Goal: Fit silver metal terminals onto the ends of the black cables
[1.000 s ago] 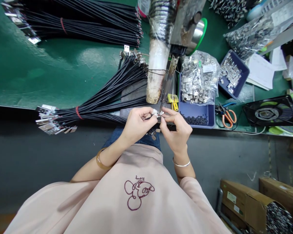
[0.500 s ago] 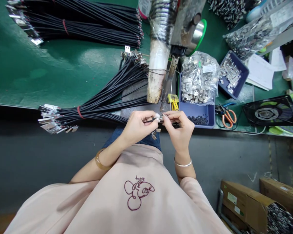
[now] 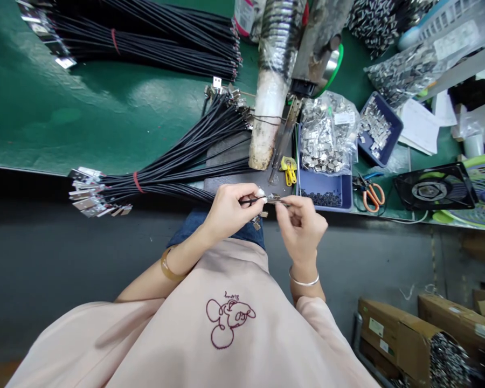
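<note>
My left hand (image 3: 229,213) is closed in a pinch on the end of a black cable (image 3: 248,201), with white wrapping on a fingertip. Close to the right of its fingertips is a small metal connector (image 3: 274,197). My right hand (image 3: 305,223) pinches a slim metal piece whose exact kind I cannot make out; it reaches toward the cable end. Behind my left hand lies a bundle of black USB cables (image 3: 178,156) tied with a red band (image 3: 138,182). Some metal cable ends (image 3: 258,220) hang just below my left fingers.
A white-wrapped duct (image 3: 262,129) and a metal arm (image 3: 286,129) come down above my hands. To the right are a yellow cutter (image 3: 289,171), a blue tray (image 3: 346,194), a smaller bin (image 3: 390,153), orange-handled pliers (image 3: 374,196) and a black fan (image 3: 434,188). Another cable bundle (image 3: 153,40) lies at back left.
My right hand has drawn slightly to the right, away from my left fingertips, and more of the metal connector shows between them. My left hand keeps its pinch on the cable.
</note>
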`<state>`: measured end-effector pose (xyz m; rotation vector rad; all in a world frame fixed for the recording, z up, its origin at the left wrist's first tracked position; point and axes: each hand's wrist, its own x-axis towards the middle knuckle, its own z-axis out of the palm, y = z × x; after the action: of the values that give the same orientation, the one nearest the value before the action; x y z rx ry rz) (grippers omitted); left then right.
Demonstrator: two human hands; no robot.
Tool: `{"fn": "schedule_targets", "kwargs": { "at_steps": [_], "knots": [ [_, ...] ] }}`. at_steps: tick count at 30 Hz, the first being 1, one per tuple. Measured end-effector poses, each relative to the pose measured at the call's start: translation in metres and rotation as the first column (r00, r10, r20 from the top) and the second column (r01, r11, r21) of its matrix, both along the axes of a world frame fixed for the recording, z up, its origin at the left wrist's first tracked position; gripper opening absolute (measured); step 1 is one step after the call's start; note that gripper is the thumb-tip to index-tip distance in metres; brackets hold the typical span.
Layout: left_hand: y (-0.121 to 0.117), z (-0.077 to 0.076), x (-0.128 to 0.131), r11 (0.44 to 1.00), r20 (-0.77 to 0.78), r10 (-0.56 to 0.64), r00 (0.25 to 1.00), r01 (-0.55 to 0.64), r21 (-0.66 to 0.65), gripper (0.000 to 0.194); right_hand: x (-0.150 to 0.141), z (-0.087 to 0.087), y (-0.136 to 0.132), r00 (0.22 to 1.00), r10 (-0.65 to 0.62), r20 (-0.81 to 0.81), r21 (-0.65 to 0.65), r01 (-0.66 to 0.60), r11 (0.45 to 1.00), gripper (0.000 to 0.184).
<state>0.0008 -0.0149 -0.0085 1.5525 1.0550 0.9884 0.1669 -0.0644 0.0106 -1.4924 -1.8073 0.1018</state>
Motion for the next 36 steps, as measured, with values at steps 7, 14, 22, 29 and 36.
{"fn": "schedule_targets", "kwargs": {
  "at_steps": [7, 14, 22, 29, 36],
  "knots": [
    [-0.001, -0.001, -0.005, 0.994, -0.024, -0.069, 0.997, 0.071, 0.087, 0.013, -0.008, 0.0, 0.007, 0.982, 0.062, -0.179, -0.291, -0.113, 0.95, 0.014],
    [0.012, 0.007, -0.021, 0.934, 0.23, -0.286, 0.93, 0.324, -0.15, 0.017, 0.054, 0.019, 0.019, 0.957, -0.232, -0.175, -0.312, 0.17, 0.935, 0.023],
    [0.015, 0.02, -0.02, 0.872, -0.281, -0.307, 0.909, 0.387, 0.299, 0.015, 0.1, 0.007, 0.056, 0.987, -0.066, 0.147, -0.537, 0.136, 0.832, 0.017],
    [0.007, -0.004, 0.0, 0.945, -0.266, -0.107, 0.958, 0.181, 0.273, 0.013, 0.096, 0.012, 0.057, 0.993, -0.01, 0.122, -0.595, 0.081, 0.799, 0.01],
    [0.01, -0.006, 0.003, 0.992, 0.142, 0.01, 0.99, 0.008, -0.122, 0.005, 0.066, 0.016, 0.033, 0.886, -0.311, -0.344, -0.207, 0.251, 0.945, 0.013]
  ]
}}
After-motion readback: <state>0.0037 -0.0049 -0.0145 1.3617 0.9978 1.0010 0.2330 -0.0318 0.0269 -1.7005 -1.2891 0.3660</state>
